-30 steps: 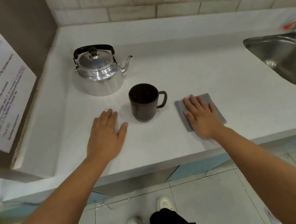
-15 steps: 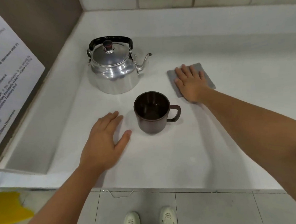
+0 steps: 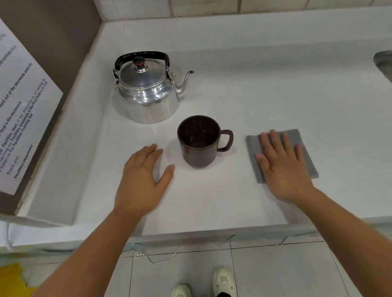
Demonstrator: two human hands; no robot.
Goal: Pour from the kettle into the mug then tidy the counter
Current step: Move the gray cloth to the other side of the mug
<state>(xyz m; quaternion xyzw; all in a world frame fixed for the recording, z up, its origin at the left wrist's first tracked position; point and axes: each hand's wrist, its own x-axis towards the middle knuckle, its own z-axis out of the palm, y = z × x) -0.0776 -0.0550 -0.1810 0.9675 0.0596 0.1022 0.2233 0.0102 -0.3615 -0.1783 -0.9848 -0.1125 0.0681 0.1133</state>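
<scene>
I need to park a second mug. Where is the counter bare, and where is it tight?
Bare: between cloth and sink, and behind the kettle to the wall. Tight: kettle, mug, left hand. The right hand lies on the cloth.

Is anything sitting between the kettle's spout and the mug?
Nothing visible. The kettle stands behind the mug with bare counter between them. The left hand lies flat beside the mug; the right hand rests on the grey cloth.

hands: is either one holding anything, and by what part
Nothing is gripped. The right hand lies flat on the grey cloth; the left hand rests open on the counter.
</scene>
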